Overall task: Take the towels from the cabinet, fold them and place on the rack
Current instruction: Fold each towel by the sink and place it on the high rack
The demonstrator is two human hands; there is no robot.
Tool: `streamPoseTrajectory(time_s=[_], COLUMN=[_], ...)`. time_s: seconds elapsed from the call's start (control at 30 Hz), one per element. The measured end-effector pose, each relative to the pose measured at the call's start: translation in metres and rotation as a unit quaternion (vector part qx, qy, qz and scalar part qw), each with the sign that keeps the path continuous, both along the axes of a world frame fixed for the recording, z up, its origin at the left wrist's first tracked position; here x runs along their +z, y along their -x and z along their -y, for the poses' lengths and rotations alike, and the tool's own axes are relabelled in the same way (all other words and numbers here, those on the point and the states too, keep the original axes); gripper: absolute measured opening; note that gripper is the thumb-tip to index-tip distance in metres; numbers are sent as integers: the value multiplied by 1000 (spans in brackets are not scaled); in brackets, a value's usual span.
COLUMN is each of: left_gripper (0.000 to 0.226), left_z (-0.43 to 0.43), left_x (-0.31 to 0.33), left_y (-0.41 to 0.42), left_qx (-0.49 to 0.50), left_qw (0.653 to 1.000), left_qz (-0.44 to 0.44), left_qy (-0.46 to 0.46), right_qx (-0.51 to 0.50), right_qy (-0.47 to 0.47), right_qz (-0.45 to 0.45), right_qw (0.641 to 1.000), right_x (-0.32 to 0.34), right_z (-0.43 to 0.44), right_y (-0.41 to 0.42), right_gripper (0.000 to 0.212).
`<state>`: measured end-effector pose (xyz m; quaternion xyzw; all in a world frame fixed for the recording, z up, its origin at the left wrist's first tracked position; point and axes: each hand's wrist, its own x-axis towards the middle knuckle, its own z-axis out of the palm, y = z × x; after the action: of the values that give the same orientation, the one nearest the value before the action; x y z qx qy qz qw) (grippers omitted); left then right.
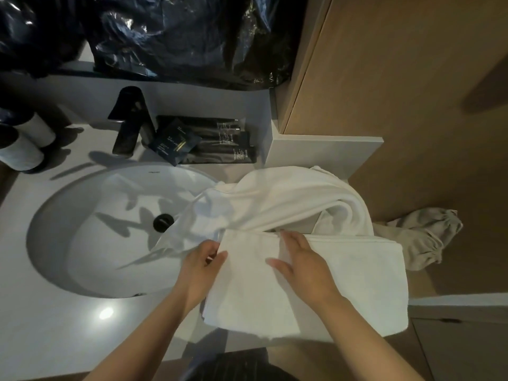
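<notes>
A folded white towel (pixel 343 287) lies flat on the counter to the right of the sink, its right part hanging past the counter's edge. My left hand (pixel 202 268) pinches its left edge near the far corner. Flat on top of it, with the fingers spread, rests my right hand (pixel 302 262). Behind the folded towel a second white towel (pixel 280 199) lies crumpled, one end spilling into the sink. No rack is in view.
A round white sink (pixel 82 243) with a black drain fills the left of the counter. Behind it stand a black tap (pixel 132 119), dark toiletry tubes (pixel 217 144) and white cups (pixel 24 149). A wooden cabinet wall (pixel 398 78) rises at right; a beige cloth (pixel 423 237) lies on the floor.
</notes>
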<state>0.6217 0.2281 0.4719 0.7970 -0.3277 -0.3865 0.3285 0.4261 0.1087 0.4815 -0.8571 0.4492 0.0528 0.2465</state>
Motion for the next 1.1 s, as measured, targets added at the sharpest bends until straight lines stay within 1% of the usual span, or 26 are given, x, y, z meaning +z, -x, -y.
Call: streamPoseTrajectory(time_s=[0.07, 0.17, 0.23, 0.3, 0.37, 0.47, 0.6, 0.63, 0.67, 0.73, 0.77, 0.9, 0.97, 1.03, 1.1], left_gripper=[11, 19, 29, 34, 33, 20, 24, 26, 32, 47, 50, 50, 49, 41, 35], left_z=[4, 7, 5, 0, -9, -24, -39, -41, -43, -46, -48, -50, -48, -44, -39], left_x=[-2, -2, 0, 1, 2, 3, -3, -5, -6, -9, -11, -10, -8, -7, -5], left_y=[-2, -2, -1, -1, 0, 6, 12, 13, 13, 12, 12, 12, 15, 12, 6], left_qx=[8, -24, -47, -57, -67, -79, -84, -81, -79, -85, -96, -142, -150, -124, -91], left_qw=[1000, 998, 997, 994, 992, 990, 990, 990, 992, 991, 988, 962, 951, 960, 974], left_qz=[-4, 15, 24, 21, 4, -52, -56, -50, -33, 26, 61, 182, 221, 203, 161], left_qy=[-20, -53, -63, -87, -106, -106, -103, -100, -98, -98, -102, -146, -158, -149, -132], right_qx=[-4, 12, 5, -9, -19, -28, -38, -42, -46, -55, -58, -51, -48, -49, -55], right_qy=[7, 13, 26, 38, 52, 71, 80, 79, 78, 76, 75, 80, 76, 53, 19], right_qz=[-8, -58, -72, -77, -82, -80, -74, -73, -73, -73, -73, -77, -72, -41, 34], right_qw=[1000, 998, 997, 996, 995, 994, 993, 993, 993, 993, 993, 992, 993, 997, 998], right_x=[-2, -9, -15, -20, -25, -28, -30, -30, -31, -32, -32, -32, -31, -27, -19], right_z=[4, 7, 6, 5, 3, 1, -2, -2, -3, -3, -3, -4, -4, -3, -4], right_y=[-2, -8, -12, -16, -17, -17, -16, -17, -18, -19, -19, -19, -17, -13, -6], right_gripper=[71, 62, 57, 55, 54, 53, 51, 50, 50, 49, 49, 52, 54, 56, 56])
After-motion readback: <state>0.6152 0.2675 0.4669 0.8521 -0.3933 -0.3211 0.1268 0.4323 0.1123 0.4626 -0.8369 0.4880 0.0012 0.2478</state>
